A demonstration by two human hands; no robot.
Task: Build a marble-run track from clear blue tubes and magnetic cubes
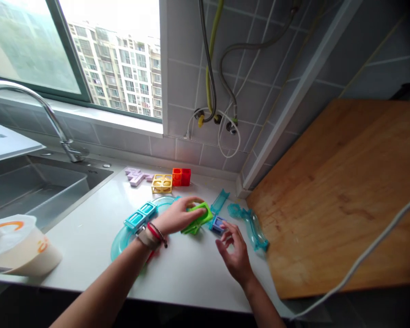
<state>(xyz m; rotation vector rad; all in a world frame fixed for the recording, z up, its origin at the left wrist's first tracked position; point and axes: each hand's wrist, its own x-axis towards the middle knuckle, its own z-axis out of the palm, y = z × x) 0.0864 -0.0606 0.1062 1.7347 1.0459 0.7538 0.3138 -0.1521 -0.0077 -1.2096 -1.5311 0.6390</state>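
Hands at work among plastic toy track pieces on a white bench point(191, 273).
Left hand point(176, 217) closes on a green frame piece point(201, 217) at mid-bench; right hand point(235, 253), fingers spread, fingertips touching a small blue piece point(217, 224) just beside it.

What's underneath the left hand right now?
The left hand grips a green frame piece and lies over a clear teal curved track. The track's stretch beneath the wrist and the green piece's left end are covered.
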